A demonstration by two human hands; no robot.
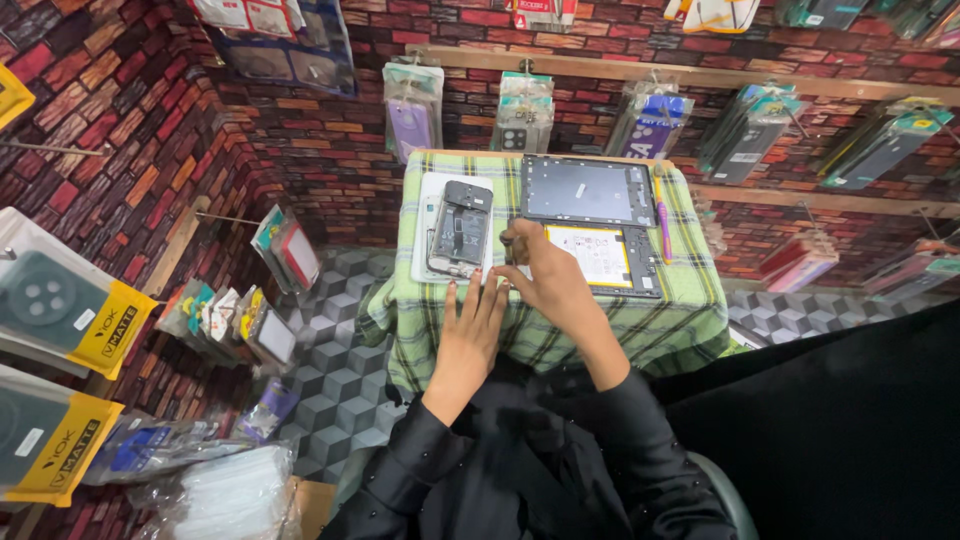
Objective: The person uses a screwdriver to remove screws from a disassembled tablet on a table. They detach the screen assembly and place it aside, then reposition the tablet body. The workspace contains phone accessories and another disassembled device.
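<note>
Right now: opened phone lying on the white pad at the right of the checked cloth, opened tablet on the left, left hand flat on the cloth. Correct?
Sides are swapped. The head view shows the opened phone on the white pad at the left of the checked cloth, and the opened tablet on the right. The left hand does lie flat on the cloth.

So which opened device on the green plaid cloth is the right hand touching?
The large opened tablet with the white battery; the right hand rests at its left edge, not the smaller opened phone.
</note>
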